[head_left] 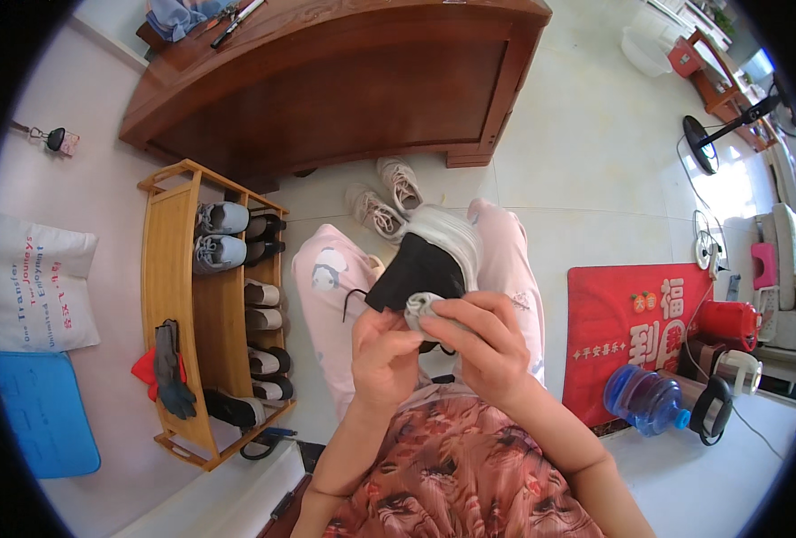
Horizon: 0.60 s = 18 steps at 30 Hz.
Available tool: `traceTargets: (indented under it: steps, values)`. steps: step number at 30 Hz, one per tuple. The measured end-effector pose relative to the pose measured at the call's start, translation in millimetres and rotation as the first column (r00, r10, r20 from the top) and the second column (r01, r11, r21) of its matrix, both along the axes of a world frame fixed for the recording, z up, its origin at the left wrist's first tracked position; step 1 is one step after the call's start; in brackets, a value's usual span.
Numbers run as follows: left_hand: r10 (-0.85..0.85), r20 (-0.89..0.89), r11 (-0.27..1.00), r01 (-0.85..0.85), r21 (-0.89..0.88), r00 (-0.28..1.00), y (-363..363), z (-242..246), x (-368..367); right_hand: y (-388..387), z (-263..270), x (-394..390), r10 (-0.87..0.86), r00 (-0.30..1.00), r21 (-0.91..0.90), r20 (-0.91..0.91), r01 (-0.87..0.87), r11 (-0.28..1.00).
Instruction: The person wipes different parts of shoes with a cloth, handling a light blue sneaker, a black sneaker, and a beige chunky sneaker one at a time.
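A small roll of light grey cloth (419, 309), possibly a sock, is held up in front of my lap. My right hand (485, 336) grips it from the right with bent fingers. From the left, my left hand (386, 353) closes on it, its thumb against the roll and its other fingertips partly hidden. Just beyond the hands, a black fabric piece (416, 269) with a thin black cord lies between my knees. Against it is a whitish, ribbed, shiny bundle (448, 228); I cannot tell exactly what this is.
Pale lace-up sneakers (377, 208) stand on the tiles ahead, before a wooden cabinet (330, 94). To the left is a bamboo shoe rack (219, 323) with several shoes and a grey glove (169, 370). A red mat (599, 343) and a blue water bottle (643, 400) lie right.
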<state>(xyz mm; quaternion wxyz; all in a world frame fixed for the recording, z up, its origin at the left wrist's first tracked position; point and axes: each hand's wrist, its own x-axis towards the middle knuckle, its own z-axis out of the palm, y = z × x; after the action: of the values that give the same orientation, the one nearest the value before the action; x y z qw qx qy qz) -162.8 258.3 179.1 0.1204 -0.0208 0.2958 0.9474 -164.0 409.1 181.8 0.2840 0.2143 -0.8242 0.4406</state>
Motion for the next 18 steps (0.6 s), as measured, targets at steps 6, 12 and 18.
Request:
traceTargets:
  steps: [6, 12, 18]
  values:
    - [-0.087, -0.006, 0.971, 0.087, 0.224, 0.996, 4.9, -26.0, 8.8, 11.3, 12.5, -17.5, -0.108, 0.993, 0.002, -0.039, 0.108, 0.994]
    - [-0.116, -0.031, 0.979, 0.120, 0.162, 0.993, 3.0, -24.3, 4.3, 0.4, -2.1, 9.7, 0.020, 0.998, 0.090, 0.059, -0.025, 0.996]
    - [-0.094, -0.062, 0.993, 0.088, -0.083, 0.994, -21.1, -27.7, -15.0, 46.2, 26.6, 25.8, 0.126, 0.979, 0.009, 0.163, -0.129, 0.992]
